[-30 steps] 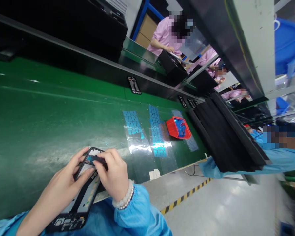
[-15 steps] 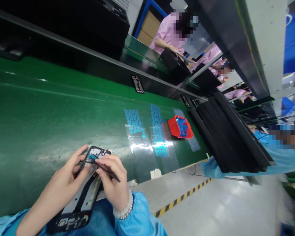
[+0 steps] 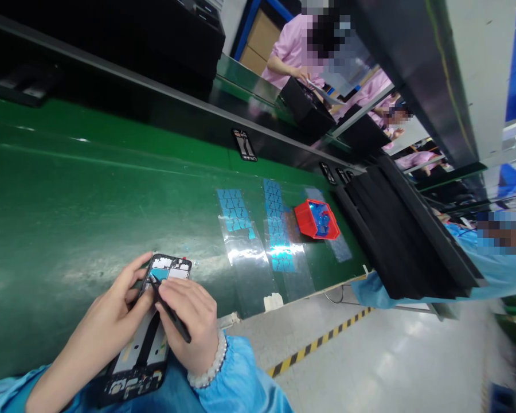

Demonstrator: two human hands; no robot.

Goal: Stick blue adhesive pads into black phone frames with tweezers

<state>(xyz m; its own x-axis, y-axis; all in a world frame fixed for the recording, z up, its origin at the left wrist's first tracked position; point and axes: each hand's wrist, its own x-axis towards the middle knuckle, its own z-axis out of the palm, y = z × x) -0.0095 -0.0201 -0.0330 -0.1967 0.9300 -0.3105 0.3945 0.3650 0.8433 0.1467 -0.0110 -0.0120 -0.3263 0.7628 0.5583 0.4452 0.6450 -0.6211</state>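
My left hand (image 3: 118,307) is wrapped round the upper part of a black phone frame (image 3: 143,376), which lies tilted at the table's near edge. Fingers of my right hand (image 3: 189,315) pinch dark tweezers (image 3: 176,322), their tips at the upper part of the frame. A small blue piece (image 3: 159,273) lies there by the tips; whether the tweezers grip it I cannot tell. Near my hands are a clear sheet with blue stickers (image 3: 234,209) and a second sheet of blue stickers (image 3: 274,203).
A red bin (image 3: 305,221) holding blue scraps stands beyond the sheets. Another phone frame (image 3: 245,144) lies at the back of the green table (image 3: 112,212). Black stacked trays (image 3: 404,235) stand at the right. Co-workers in pink (image 3: 290,40) sit across; one in blue (image 3: 464,258) is at right.
My right hand has shifted slightly left, and the tweezers have turned steeper, with their tips further left on the frame. More of the blue piece shows. My left hand still holds the frame.
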